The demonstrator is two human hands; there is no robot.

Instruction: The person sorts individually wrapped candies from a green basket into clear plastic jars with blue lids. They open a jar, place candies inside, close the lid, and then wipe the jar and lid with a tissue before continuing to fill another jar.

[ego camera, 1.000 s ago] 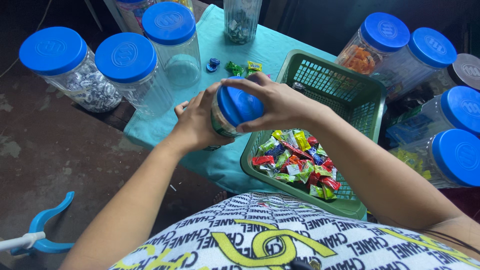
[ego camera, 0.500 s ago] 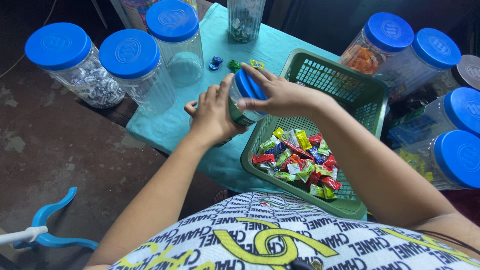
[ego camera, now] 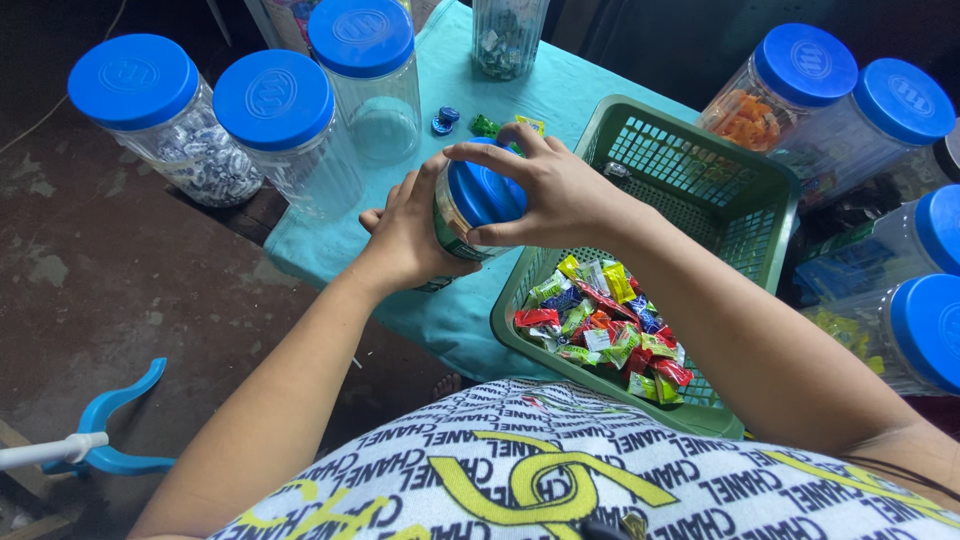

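A clear plastic jar (ego camera: 452, 225) with a blue screw lid (ego camera: 484, 190) is tilted between both hands above the teal-covered table (ego camera: 440, 310). My left hand (ego camera: 412, 232) wraps the jar's body from the left. My right hand (ego camera: 560, 195) grips the blue lid from the right, fingers spread around its rim. Just right of the jar stands a green plastic basket (ego camera: 690, 165) with a pile of colourful wrapped candies (ego camera: 600, 325) in its near corner.
Three blue-lidded jars (ego camera: 270, 120) stand at the table's left, and another open jar (ego camera: 508, 35) at the back. Several more blue-lidded jars (ego camera: 800, 90) crowd the right side. A few loose candies (ego camera: 485, 125) lie on the cloth. A blue plastic object (ego camera: 105, 435) rests on the floor.
The jar has tipped further onto its side between the hands. My right hand has shifted around the lid, fingers now spread over its top edge.
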